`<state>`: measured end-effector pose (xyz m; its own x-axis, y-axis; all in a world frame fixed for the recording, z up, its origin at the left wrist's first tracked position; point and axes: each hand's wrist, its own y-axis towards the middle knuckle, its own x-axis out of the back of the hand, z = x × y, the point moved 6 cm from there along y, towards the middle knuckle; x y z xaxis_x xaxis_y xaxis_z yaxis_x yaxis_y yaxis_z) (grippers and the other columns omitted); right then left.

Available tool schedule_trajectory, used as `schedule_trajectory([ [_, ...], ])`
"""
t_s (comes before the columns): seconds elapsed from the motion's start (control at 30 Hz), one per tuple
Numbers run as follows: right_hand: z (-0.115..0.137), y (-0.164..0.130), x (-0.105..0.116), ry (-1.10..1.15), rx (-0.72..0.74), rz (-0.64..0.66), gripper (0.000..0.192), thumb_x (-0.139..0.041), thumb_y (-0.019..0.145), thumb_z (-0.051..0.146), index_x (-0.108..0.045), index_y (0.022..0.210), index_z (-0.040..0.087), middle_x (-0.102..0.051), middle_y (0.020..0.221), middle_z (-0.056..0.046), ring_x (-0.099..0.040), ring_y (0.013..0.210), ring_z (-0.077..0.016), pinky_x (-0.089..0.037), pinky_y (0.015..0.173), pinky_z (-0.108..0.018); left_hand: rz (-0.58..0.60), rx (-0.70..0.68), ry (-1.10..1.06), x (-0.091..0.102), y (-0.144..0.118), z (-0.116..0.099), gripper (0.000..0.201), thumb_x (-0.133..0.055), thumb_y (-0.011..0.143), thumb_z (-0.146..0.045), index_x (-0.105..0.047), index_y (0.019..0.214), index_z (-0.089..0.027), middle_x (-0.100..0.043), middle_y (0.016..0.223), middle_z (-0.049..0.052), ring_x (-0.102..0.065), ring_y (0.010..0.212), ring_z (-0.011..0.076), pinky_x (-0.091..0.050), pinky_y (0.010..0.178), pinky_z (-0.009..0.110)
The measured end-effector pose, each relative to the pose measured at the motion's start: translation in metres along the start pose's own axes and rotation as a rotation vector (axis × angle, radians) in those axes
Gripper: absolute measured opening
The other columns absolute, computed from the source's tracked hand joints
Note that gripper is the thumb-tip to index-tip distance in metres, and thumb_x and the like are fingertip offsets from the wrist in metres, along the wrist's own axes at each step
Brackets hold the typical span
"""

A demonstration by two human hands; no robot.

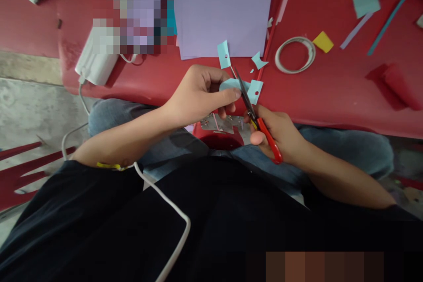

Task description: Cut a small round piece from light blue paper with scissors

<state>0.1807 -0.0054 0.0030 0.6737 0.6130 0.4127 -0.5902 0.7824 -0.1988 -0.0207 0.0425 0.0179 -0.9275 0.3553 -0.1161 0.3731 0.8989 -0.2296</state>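
Note:
Between the thumb and fingers of my left hand [208, 94] is a small light-blue piece of paper [229, 83]. My right hand [279, 130] grips a pair of scissors [269, 139] with red handles, the dark blades pointing up and to the left. The blades cross the right end of the paper by my left thumb; whether they bite into it I cannot tell. A light-blue scrap with a hole [254, 95] shows just right of the blades. Beyond my left fingers lies another holed light-blue scrap [223, 58], and a torn-looking bit [258, 61] rests to its right.
Large purple sheets [224, 9] lie on the red table [343, 88]. To the right are a roll of tape [280, 55], a yellow scrap [323, 42] and several paper strips. A white power adapter [99, 59] with a cable sits on the left, near a pixelated patch.

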Motion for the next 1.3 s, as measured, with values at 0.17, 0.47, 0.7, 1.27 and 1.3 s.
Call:
schedule_trajectory([
  [0.17, 0.001, -0.001, 0.001, -0.014, -0.005, -0.015, 0.077, -0.05, 0.092, 0.098, -0.056, 0.098, 0.021, -0.063, 0.073, -0.001, -0.053, 0.059, -0.0143, -0.039, 0.056, -0.031, -0.024, -0.06, 0.002, 0.002, 0.001, -0.002, 0.032, -0.09, 0.092, -0.031, -0.067, 0.075, -0.018, -0.073, 0.068, 0.003, -0.068, 0.055, 0.0129, -0.055, 0.05, 0.024],
  [0.47, 0.001, -0.003, 0.004, -0.008, -0.023, -0.009, 0.076, -0.051, 0.094, 0.096, -0.058, 0.103, 0.022, -0.061, 0.07, 0.0, -0.053, 0.058, -0.0159, -0.039, 0.056, -0.033, -0.038, -0.11, 0.049, 0.004, 0.0, -0.009, 0.037, -0.092, 0.091, -0.035, -0.062, 0.077, -0.02, -0.071, 0.067, 0.002, -0.067, 0.057, 0.0133, -0.055, 0.051, 0.025],
  [0.7, 0.005, -0.003, 0.006, -0.012, -0.056, -0.007, 0.074, -0.052, 0.092, 0.097, -0.058, 0.102, 0.024, -0.059, 0.069, 0.0, -0.052, 0.058, -0.0166, -0.041, 0.057, -0.034, -0.095, -0.118, -0.018, 0.008, 0.0, -0.006, 0.037, -0.094, 0.087, -0.024, -0.059, 0.079, -0.021, -0.067, 0.065, 0.0, -0.066, 0.055, 0.0129, -0.052, 0.051, 0.025],
  [1.27, 0.009, -0.002, 0.011, 0.034, -0.079, -0.028, 0.066, -0.064, 0.092, 0.09, -0.059, 0.095, 0.025, -0.059, 0.071, -0.001, -0.051, 0.058, -0.0174, -0.042, 0.058, -0.036, -0.109, -0.319, 0.164, 0.013, 0.002, -0.014, 0.038, -0.085, 0.096, -0.05, -0.071, 0.075, -0.021, -0.063, 0.064, 0.002, -0.057, 0.056, 0.0127, -0.043, 0.05, 0.028],
  [1.3, 0.008, -0.002, 0.012, 0.027, -0.081, -0.034, 0.066, -0.063, 0.092, 0.091, -0.059, 0.096, 0.025, -0.059, 0.07, -0.001, -0.051, 0.058, -0.0176, -0.042, 0.058, -0.036, -0.114, -0.316, 0.162, 0.014, 0.003, -0.014, 0.038, -0.085, 0.096, -0.049, -0.071, 0.075, -0.021, -0.064, 0.064, 0.002, -0.057, 0.056, 0.0128, -0.043, 0.05, 0.028],
])
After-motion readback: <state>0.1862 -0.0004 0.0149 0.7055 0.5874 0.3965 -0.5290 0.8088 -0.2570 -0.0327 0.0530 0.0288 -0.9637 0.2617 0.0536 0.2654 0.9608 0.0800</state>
